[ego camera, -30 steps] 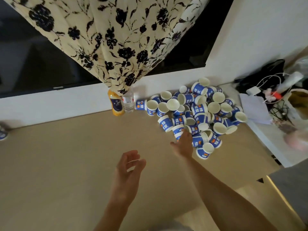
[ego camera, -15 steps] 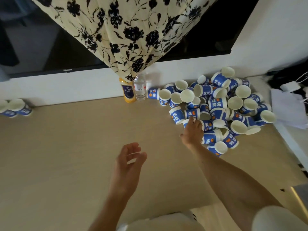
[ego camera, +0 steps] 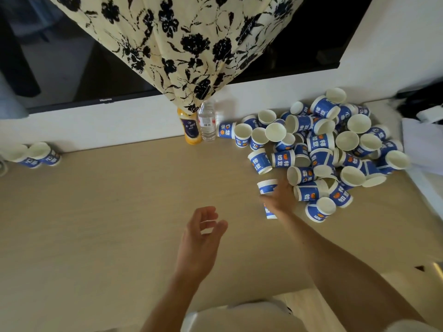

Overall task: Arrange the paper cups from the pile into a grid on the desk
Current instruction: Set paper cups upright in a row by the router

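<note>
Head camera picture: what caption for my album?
Right hand grips a paper cup beside the pile; left hand hovers open.

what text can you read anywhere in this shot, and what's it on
"Hisense": lower bezel of the TV.
"如意杯": blue band of the paper cups, mostly seen upside down.
Label on the orange bottle: too blurred to read.
Label on the water bottle: barcode, print too small.
</note>
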Available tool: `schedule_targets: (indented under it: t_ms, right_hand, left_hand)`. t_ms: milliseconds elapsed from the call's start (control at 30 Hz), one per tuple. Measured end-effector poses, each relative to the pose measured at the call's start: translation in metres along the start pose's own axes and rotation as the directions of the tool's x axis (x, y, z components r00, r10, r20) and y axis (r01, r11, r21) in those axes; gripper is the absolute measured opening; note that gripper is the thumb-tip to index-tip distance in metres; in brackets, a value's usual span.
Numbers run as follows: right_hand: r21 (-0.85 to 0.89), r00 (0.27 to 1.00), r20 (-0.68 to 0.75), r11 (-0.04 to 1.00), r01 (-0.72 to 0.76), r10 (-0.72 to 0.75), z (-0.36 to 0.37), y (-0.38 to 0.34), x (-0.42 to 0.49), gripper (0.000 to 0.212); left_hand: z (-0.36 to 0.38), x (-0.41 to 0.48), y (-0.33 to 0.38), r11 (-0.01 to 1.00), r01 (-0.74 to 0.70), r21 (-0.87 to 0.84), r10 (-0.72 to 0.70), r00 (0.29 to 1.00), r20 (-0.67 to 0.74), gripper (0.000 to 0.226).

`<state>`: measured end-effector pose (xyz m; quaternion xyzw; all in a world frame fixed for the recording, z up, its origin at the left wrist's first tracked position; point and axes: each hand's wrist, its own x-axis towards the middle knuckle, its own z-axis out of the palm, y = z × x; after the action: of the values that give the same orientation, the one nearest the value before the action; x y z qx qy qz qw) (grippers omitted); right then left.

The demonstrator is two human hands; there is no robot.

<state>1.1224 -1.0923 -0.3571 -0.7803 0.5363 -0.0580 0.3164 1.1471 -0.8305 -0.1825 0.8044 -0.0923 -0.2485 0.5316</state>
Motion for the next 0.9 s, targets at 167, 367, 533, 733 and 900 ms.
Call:
schedule_targets:
  t_ms: [167,367,533,733,900]
  right_hand:
    - [0.631,0.968,0.243,0.767,-0.114,-0.056,-0.021,-0.043,-0.056,0.070]
    - [0.824,0.858,0.363,0.556,-0.112,-0.365,-0.051,-0.099,-0.122,0.055]
    - [0.855,0.811,0.360,0.511,-0.089,-0.461,-0.062,-0.130,-0.141,0.056]
    - [0.844,0.763,0.386,0.533,-0.065,-0.519,-0.047,-0.164,-0.148,0.054]
    - [0.863,0.783,0.333,0.505,-0.028,-0.526,-0.019,-0.208,-0.160,0.054]
  left_hand:
    - [0.009,0.006,-0.009,0.994,0.041,0.104,-0.045,0.998,0.043,0.038]
    - [0.010,0.015,-0.007,0.990,-0.030,0.135,0.020,0.997,0.071,0.074]
    - [-0.006,0.018,0.003,0.989,-0.125,0.085,0.134,0.985,-0.105,0.052]
    - [-0.048,0.026,-0.005,0.985,-0.144,0.092,0.157,0.975,-0.159,0.049]
    - [-0.103,0.034,-0.026,0.994,-0.083,0.070,0.096,0.972,-0.214,0.053]
